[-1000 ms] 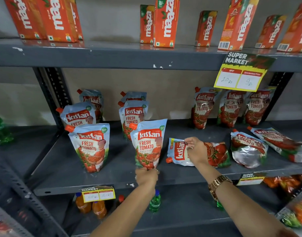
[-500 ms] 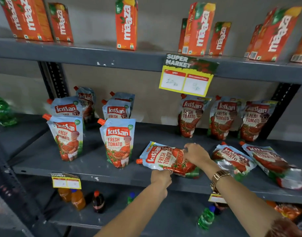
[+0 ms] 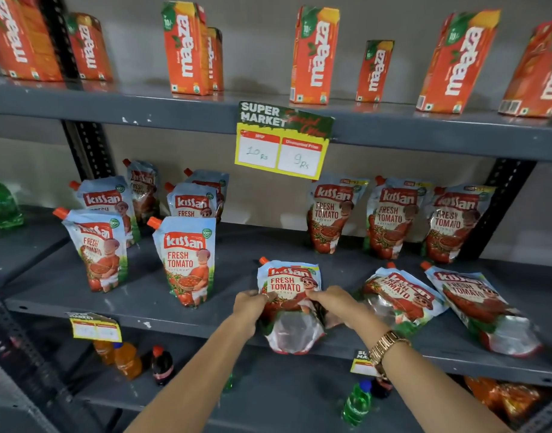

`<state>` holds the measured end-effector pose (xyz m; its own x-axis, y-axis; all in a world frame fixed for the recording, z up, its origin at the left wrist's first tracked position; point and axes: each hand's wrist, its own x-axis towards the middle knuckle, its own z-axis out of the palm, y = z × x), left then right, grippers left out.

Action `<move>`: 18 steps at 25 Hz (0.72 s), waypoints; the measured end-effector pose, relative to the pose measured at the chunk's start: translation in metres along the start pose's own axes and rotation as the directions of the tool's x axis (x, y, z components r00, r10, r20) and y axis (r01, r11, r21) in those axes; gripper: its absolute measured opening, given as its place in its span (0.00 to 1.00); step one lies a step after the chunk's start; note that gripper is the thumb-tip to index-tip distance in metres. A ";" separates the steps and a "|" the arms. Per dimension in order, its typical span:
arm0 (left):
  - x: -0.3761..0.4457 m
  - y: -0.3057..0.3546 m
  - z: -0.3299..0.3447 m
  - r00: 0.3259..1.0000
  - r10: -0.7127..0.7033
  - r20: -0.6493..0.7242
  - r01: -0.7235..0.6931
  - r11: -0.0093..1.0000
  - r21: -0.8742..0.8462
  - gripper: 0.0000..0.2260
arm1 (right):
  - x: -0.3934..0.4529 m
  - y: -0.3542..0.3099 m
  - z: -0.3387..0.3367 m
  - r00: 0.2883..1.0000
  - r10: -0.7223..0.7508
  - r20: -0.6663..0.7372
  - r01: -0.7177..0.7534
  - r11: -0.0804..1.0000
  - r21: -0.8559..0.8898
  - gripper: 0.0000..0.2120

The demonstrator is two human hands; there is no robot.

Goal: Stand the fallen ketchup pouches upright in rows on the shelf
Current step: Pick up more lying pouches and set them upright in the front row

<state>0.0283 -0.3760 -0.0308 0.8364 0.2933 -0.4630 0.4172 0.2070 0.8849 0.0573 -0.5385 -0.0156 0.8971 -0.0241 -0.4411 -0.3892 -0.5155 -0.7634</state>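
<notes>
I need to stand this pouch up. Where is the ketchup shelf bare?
Bare shelf lies behind the held pouch, between the front standing pouch and the back-row pouch. Crowded at right, where two fallen pouches lie.

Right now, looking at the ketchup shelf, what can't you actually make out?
Head view only:
- Held pouch: its middle is covered by the left hand and right hand.
- Back-row pouches: labels hidden behind the front pouches.
- Lower price tag: writing blurred.
- Rightmost juice carton: cut off by the frame edge.
</notes>
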 end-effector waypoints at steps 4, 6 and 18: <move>0.011 -0.004 -0.004 0.999 -0.020 0.038 0.020 1.000 0.015 0.05 | 0.005 0.009 0.012 0.995 0.058 0.078 -0.086 0.902 0.423 0.13; 0.012 -0.004 -0.005 0.998 -0.044 0.041 0.046 0.998 -0.031 0.04 | 0.003 0.009 0.015 0.995 0.069 0.070 -0.095 0.849 0.520 0.11; -0.003 0.040 -0.005 0.962 0.250 0.111 -0.218 0.946 -0.240 0.18 | -0.025 -0.018 0.019 0.929 -0.272 -0.250 0.368 0.731 0.575 0.15</move>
<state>0.0405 -0.3640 0.0062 0.9483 0.2304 -0.2185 0.1268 0.3560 0.9258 0.0375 -0.5124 0.0005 0.9917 -0.0963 -0.0849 -0.0744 0.1072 -0.9915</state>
